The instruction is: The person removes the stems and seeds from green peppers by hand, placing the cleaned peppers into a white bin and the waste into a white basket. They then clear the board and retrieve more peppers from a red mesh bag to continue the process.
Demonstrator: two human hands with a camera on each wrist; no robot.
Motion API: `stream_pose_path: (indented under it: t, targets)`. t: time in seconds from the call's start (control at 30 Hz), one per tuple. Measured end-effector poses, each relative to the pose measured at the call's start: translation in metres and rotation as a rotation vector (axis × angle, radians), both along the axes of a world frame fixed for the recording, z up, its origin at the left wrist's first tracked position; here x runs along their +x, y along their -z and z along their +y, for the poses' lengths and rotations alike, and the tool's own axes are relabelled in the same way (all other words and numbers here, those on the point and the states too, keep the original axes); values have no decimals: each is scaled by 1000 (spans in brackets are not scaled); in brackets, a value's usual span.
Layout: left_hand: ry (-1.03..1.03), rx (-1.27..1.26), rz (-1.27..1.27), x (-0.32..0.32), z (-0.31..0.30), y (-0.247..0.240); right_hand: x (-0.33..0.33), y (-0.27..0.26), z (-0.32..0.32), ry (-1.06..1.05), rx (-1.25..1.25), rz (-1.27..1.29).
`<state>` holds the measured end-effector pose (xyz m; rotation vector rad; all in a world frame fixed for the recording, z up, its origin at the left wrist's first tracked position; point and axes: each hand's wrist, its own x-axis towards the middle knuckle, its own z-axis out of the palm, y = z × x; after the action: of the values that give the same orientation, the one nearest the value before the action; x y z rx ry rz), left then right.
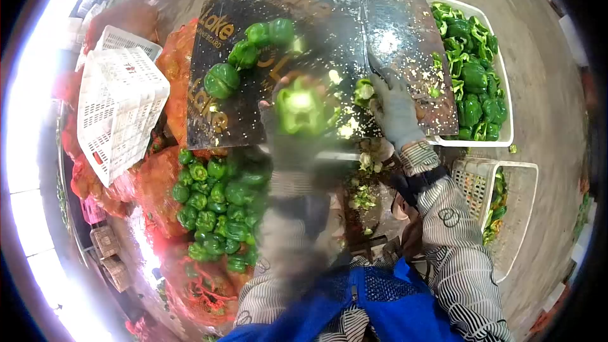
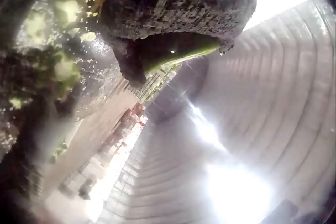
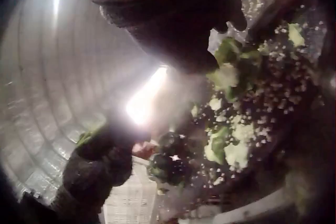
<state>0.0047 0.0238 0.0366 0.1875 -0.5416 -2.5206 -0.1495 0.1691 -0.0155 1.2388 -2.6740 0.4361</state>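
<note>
In the head view my gloved left hand (image 1: 278, 133), blurred, grips a cut green bell pepper (image 1: 299, 109) over the board's near edge; its pale inside faces up. The left wrist view shows the fingers around the pepper's green wall (image 2: 181, 58). My gloved right hand (image 1: 398, 109) is low over the dark board (image 1: 316, 19), its fingers curled at the end of a narrow dark tool (image 1: 373, 60) that points away from me. Beside its thumb is a pale green pepper core (image 1: 364, 92). The palm side is hidden.
Several whole peppers (image 1: 221, 80) stand on the board's left, with seeds and core scraps (image 1: 347, 128) scattered around. A white crate (image 1: 510, 107) of cut peppers adjoins the right side. Below left is a heap of peppers (image 1: 215, 209); another crate (image 1: 529, 215) is at lower right.
</note>
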Motion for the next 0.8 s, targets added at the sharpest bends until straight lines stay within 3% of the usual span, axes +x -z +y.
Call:
stream_pose_path:
  t: [0.03,0.07,0.17,0.2,0.23,0.3,0.33,0.37,0.43,0.47,0.5,0.57,0.63,0.7,0.73,0.8]
  targets:
    - [-60,-94,-108,-2,1,2,4,-11,2,2,1,1]
    - [-59,-91,-107,-4,4,3,14,-43,1,-118,-133,-237]
    - [-321,-939,-381,-10,17,6,44,-77,-6,-351,-416,-928]
    - [-397,-1228,-457,-13,21,7,51,-107,-7,-270,-380,-1126]
    - [-377,-1230,-447,-15,23,8,47,-97,-2,-250,-390,-1125]
    - [-364,-1428,-305,-16,25,10,31,-53,10,-459,-420,-982]
    - [-357,-1423,-302,-16,30,7,28,-42,15,-567,-427,-910]
    - [-220,-1007,-207,-15,36,-3,29,-47,17,-563,-425,-911]
    - [43,-181,-19,-12,42,-19,35,-64,14,-312,-499,-1462]
    - [103,-642,-331,-13,40,-20,36,-66,14,-361,-505,-1278]
    - [106,-644,-331,-13,44,-21,39,-67,15,-360,-508,-1277]
    - [28,-1137,-515,-15,54,-26,47,-69,20,-273,-561,-1336]
    - [27,-1124,-505,-10,47,0,53,-70,24,-284,-553,-1182]
    - [-474,-1888,-297,-19,50,5,56,-75,28,-242,-537,-1363]
    - [-473,-1888,-287,-18,54,5,58,-61,24,-328,-642,-1247]
    - [-165,-1378,-322,-9,64,1,61,-58,28,-282,-523,-1092]
